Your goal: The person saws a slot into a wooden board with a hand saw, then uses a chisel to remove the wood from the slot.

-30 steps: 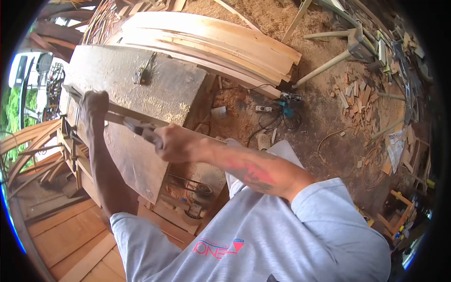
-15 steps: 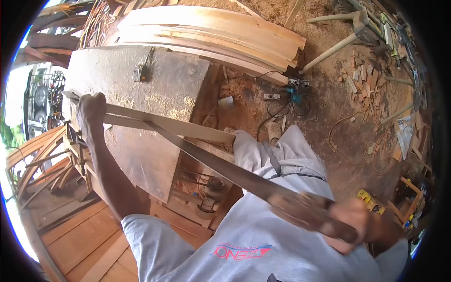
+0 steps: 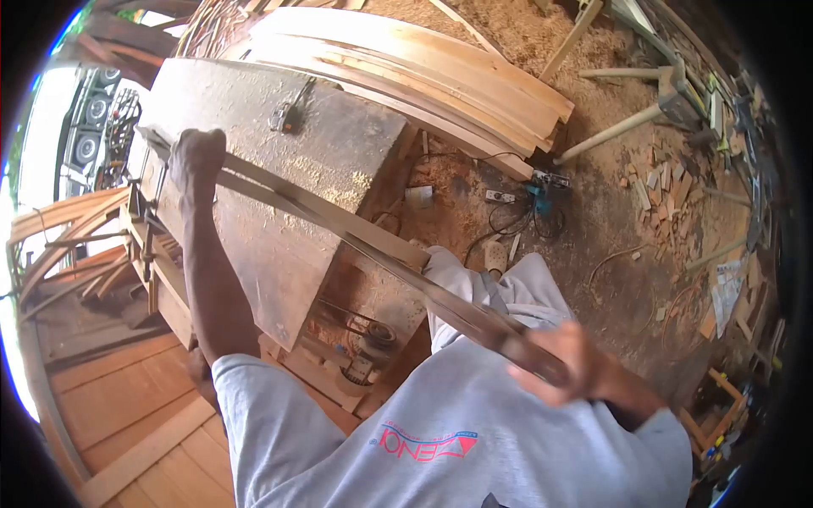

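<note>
My right hand (image 3: 563, 360) is wrapped round the wooden handle of a long handsaw (image 3: 440, 296), close to my shirt. The saw's blade slants up and left and lies along a narrow wooden board (image 3: 381, 240). That board runs from my lap across the worktable (image 3: 279, 229). At its far end, near the table's left edge, my left hand (image 3: 199, 154) is closed over the board, knuckles up. Part of the blade's contact with the board is too fine to make out.
A small dark device (image 3: 284, 117) sits on the table. Long curved planks (image 3: 415, 63) lie beyond it. On the floor are a teal power tool (image 3: 542, 197), cords, wood scraps (image 3: 665, 190) and a wooden stand (image 3: 614, 131). Below the table shows a pulley (image 3: 379, 333).
My right hand has pushed the saw forward and to the left, toward my left hand. My left hand keeps its hold on the board. The whole view has shifted slightly.
</note>
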Available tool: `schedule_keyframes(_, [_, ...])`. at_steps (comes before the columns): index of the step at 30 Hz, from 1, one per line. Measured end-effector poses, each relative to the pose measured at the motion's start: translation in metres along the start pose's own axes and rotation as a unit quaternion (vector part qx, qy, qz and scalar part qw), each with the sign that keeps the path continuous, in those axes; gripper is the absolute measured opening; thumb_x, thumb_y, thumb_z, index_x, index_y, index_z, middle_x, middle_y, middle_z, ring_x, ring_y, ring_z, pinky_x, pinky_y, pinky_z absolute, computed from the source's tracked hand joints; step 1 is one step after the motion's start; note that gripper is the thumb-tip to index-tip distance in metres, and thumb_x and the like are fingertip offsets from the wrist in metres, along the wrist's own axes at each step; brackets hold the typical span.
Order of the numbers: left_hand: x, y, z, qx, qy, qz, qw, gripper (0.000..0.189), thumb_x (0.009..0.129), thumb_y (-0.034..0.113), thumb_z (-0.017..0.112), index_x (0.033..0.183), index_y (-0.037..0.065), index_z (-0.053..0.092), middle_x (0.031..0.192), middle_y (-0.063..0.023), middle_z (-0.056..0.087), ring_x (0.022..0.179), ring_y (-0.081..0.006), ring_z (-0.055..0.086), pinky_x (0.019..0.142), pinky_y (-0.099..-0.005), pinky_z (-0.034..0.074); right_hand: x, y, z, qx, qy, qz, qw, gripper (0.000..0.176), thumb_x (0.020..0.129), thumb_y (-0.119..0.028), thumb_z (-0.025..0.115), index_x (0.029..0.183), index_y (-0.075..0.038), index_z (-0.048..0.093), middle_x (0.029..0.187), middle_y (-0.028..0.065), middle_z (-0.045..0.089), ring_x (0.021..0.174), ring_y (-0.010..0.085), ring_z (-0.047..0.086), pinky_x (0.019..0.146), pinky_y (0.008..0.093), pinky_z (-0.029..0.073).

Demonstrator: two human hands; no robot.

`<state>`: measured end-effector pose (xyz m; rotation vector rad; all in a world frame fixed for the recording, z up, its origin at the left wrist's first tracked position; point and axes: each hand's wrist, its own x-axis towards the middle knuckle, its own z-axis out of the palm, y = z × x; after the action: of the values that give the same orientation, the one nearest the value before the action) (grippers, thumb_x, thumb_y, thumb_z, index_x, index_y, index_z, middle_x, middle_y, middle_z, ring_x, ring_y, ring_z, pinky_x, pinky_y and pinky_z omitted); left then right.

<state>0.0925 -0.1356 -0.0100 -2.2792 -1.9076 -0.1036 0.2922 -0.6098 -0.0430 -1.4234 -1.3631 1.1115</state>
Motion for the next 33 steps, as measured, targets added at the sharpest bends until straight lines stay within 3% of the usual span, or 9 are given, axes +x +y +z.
schedule_keyframes(2, [0.000,0.001,-0.003,0.010,-0.018,0.001,1.000,0.043,0.075,0.030,0.051,0.093,-0.003,0.073,0.098,-0.0289,0.069,0.098,-0.0425,0.067,0.089,-0.0467,0.050,-0.059,-0.034,-0.046,-0.086,-0.074,-0.009,0.993,0.015,0.070,-0.013,0.075,0.074,-0.005,0.063,0.056,0.0046,0.055,0.047,0.0222,0.056,0.045,0.0332,0.043])
schedule_keyframes(4, [0.003,-0.003,-0.003,-0.001,-0.032,-0.001,0.999,0.043,0.075,0.030,0.053,0.095,-0.003,0.073,0.101,-0.0291,0.069,0.100,-0.0420,0.067,0.090,-0.0459,0.050,-0.098,-0.077,-0.075,-0.066,-0.047,0.073,0.994,0.017,0.071,-0.015,0.074,0.081,-0.003,0.065,0.060,0.0057,0.055,0.046,0.0215,0.053,0.045,0.0343,0.041])
schedule_keyframes(7, [-0.004,0.004,-0.009,-0.009,-0.034,-0.012,0.999,0.043,0.074,0.029,0.054,0.095,-0.003,0.073,0.100,-0.0294,0.069,0.100,-0.0424,0.067,0.090,-0.0455,0.050,-0.127,-0.116,-0.088,-0.120,0.014,0.059,0.991,0.019,0.072,-0.015,0.073,0.083,-0.003,0.065,0.061,0.0059,0.055,0.046,0.0208,0.053,0.045,0.0337,0.041])
schedule_keyframes(13, [-0.004,-0.001,-0.016,-0.006,-0.023,-0.009,1.000,0.043,0.073,0.027,0.054,0.096,-0.003,0.073,0.101,-0.0298,0.069,0.097,-0.0433,0.067,0.088,-0.0468,0.051,-0.143,-0.106,-0.074,-0.307,0.144,-0.045,0.940,0.022,0.073,-0.017,0.073,0.087,-0.002,0.065,0.062,0.0063,0.055,0.046,0.0194,0.052,0.045,0.0327,0.041])
schedule_keyframes(19, [-0.004,-0.005,-0.010,-0.020,0.006,0.000,1.000,0.044,0.073,0.028,0.053,0.096,-0.004,0.072,0.102,-0.0306,0.068,0.097,-0.0440,0.067,0.089,-0.0482,0.051,-0.163,-0.088,-0.073,-0.421,0.252,-0.086,0.867,0.026,0.074,-0.018,0.073,0.091,-0.001,0.064,0.063,0.0067,0.054,0.047,0.0180,0.050,0.045,0.0316,0.041])
schedule_keyframes(22, [-0.005,0.003,-0.012,-0.017,0.022,0.010,1.000,0.043,0.073,0.028,0.053,0.097,-0.003,0.072,0.100,-0.0301,0.068,0.095,-0.0432,0.067,0.088,-0.0477,0.051,-0.172,-0.080,-0.078,-0.447,0.285,-0.095,0.843,0.028,0.074,-0.018,0.073,0.093,0.000,0.064,0.064,0.0069,0.054,0.047,0.0173,0.050,0.045,0.0311,0.041])
schedule_keyframes(24, [-0.003,0.006,-0.017,-0.021,-0.018,0.005,1.000,0.042,0.073,0.027,0.054,0.096,-0.003,0.072,0.099,-0.0289,0.069,0.096,-0.0418,0.067,0.088,-0.0469,0.051,-0.174,-0.076,-0.081,-0.453,0.308,-0.099,0.831,0.029,0.075,-0.019,0.073,0.095,0.000,0.064,0.064,0.0070,0.054,0.047,0.0169,0.049,0.045,0.0307,0.041])
schedule_keyframes(33, [-0.004,0.002,-0.020,-0.038,-0.035,-0.046,0.998,0.040,0.077,0.028,0.057,0.099,0.000,0.074,0.100,-0.0245,0.071,0.101,-0.0372,0.068,0.091,-0.0424,0.051,-0.201,-0.068,-0.086,-0.313,0.417,-0.008,0.853,0.033,0.076,-0.020,0.073,0.099,0.001,0.062,0.066,0.0069,0.053,0.047,0.0150,0.048,0.045,0.0293,0.041])
